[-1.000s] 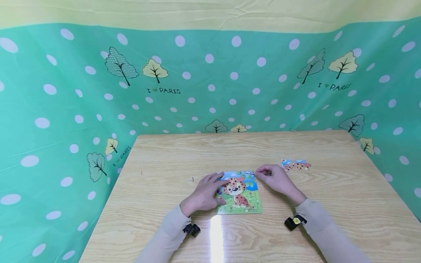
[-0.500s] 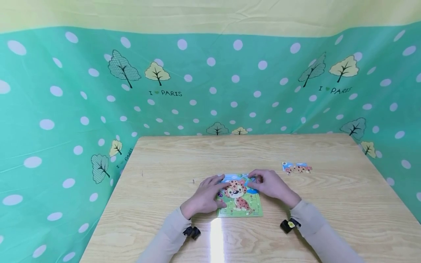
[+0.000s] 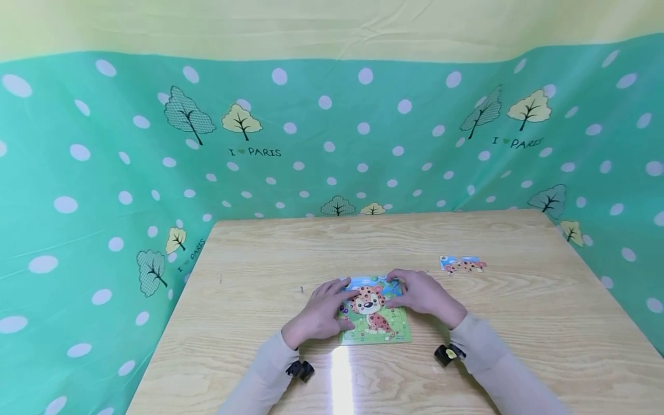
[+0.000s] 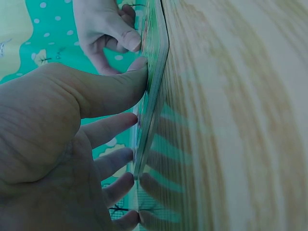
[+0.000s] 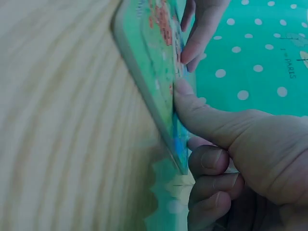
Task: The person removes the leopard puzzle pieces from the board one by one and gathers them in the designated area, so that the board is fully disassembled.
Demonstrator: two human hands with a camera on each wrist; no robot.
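A square jigsaw puzzle [image 3: 378,329] with a spotted cartoon leopard lies flat on the wooden table in the head view. My left hand [image 3: 320,311] rests spread over its left side, the thumb and index finger reaching onto the picture. Seen from the left wrist, that thumb [image 4: 118,91] presses at the puzzle's edge. At the upper right corner, my right hand [image 3: 424,294] touches the board with thumb and index finger apart, the picture showing between them. Its thumb [image 5: 202,113] lies on the picture in the right wrist view, while the other fingers bend loosely beside the edge.
Several joined puzzle pieces [image 3: 464,265] with a spotted pattern and blue sky lie to the right, beyond my right hand. A green dotted cloth [image 3: 290,178] hangs behind the wooden table [image 3: 270,248] and along its sides.
My right hand has moved left from beside the puzzle's upper right corner onto it, its thumb and index finger parting. The left hand stays on the board. The head view has shifted slightly.
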